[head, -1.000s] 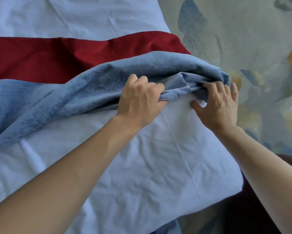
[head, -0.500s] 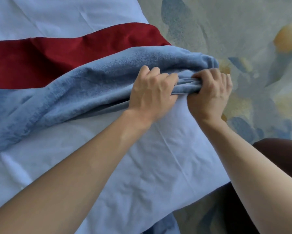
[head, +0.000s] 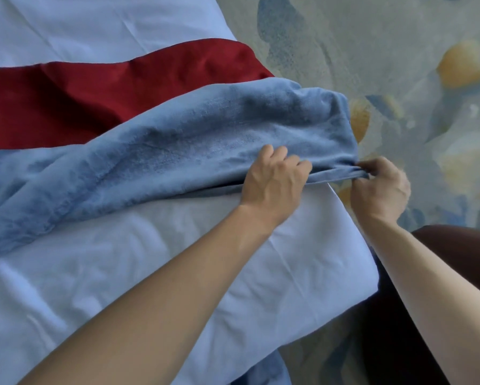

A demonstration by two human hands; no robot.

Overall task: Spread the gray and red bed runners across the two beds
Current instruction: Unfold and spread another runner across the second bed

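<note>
A plush gray-blue bed runner [head: 177, 151] lies rumpled across the white bed [head: 177, 273], its right end bunched at the bed's edge. My left hand [head: 275, 184] grips its near hem. My right hand [head: 380, 187], just past the bed's edge, pinches the same hem into a tight strand. Behind it a red bed runner [head: 66, 98] lies flat across the white sheet, partly covered by the gray one.
To the right of the bed is a carpet [head: 386, 51] patterned in gray, blue and yellow. A dark brown surface [head: 455, 251] shows at the lower right beside my right forearm. Blue fabric [head: 272, 370] hangs below the bed's near corner.
Both hands have pulled the gray runner's hem rightward toward the bed's edge. My right hand went from resting open on the fold to gripping it, and now holds it beyond the edge.
</note>
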